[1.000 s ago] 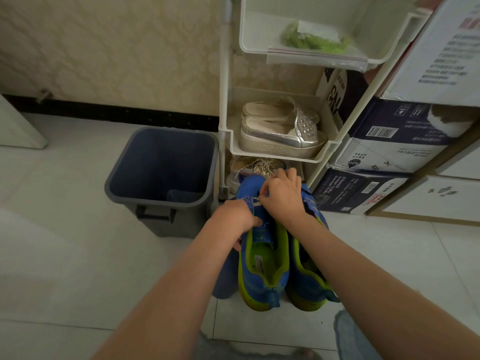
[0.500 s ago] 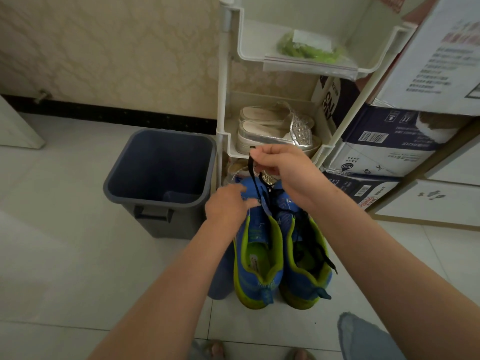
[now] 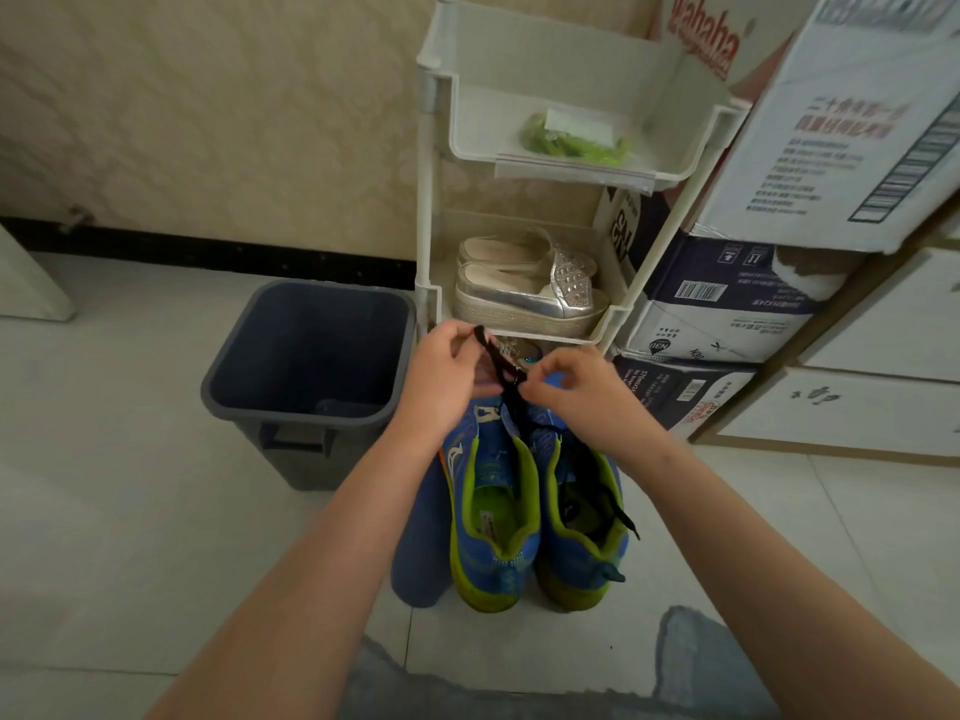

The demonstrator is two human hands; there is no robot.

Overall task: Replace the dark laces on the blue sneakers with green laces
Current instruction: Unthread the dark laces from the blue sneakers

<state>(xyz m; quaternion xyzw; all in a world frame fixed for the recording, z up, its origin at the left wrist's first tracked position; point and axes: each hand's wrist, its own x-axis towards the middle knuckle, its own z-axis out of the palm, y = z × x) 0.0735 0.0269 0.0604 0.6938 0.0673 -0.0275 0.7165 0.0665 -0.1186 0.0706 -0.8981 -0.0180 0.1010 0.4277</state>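
Head view shows the left hand (image 3: 441, 387) and right hand (image 3: 582, 402) both pinching a dark lace (image 3: 501, 374) above the blue sneakers (image 3: 493, 511) on the floor, so removal seems partly done, while the green laces (image 3: 571, 142) lie bagged on the rack (image 3: 431, 200), not yet threaded.

The blue sneakers (image 3: 488, 558) have a yellow-green lining and yellow-green soles, the lace (image 3: 501, 374) above them is black, and the green laces (image 3: 571, 142) on the top shelf are a bright lime shade. The bin (image 3: 291, 419) is dark grey-blue, the rack (image 3: 571, 54) is cream white, and the shoes (image 3: 524, 298) on it are silver with a patch of small shiny studs. The wallpaper (image 3: 234, 122) is beige with a pale ornament pattern, the skirting (image 3: 208, 254) black, the floor tiles (image 3: 130, 537) white.
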